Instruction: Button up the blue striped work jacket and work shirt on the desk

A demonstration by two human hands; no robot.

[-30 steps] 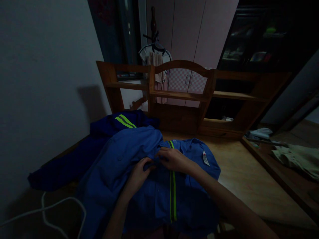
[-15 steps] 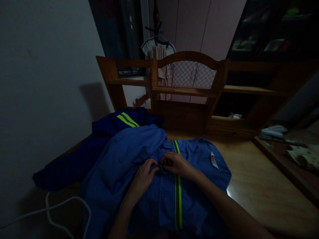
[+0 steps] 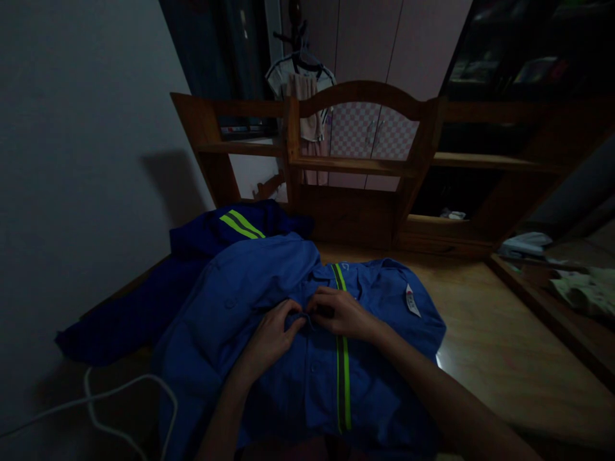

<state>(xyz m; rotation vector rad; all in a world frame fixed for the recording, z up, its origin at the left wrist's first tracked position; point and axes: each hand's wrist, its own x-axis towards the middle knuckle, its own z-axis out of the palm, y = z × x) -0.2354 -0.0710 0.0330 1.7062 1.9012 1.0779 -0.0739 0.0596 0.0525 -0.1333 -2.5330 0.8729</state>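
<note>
A blue work shirt [image 3: 250, 288] with a bright green stripe down its front lies spread on the wooden table [image 3: 485, 339]. My left hand [image 3: 271, 333] and my right hand [image 3: 339, 312] meet at the shirt's front edge, just left of the stripe. The fingers of both are curled and pinch the cloth where the two front edges come together. A small white tag [image 3: 411, 299] sits on the shirt's right side. A darker blue garment [image 3: 211, 234] with two green stripes lies behind and to the left of the shirt.
A wooden shelf unit [image 3: 355, 166] stands at the table's back edge. A white cable [image 3: 96, 403] loops at the lower left. A plain wall rises on the left. Pale cloths [image 3: 576, 285] lie at the far right. Clothes hang on a rack [image 3: 302, 77] behind.
My hands have stayed at the same spot on the shirt front, with small finger movements there. The view has shifted slightly; the shirt has barely moved.
</note>
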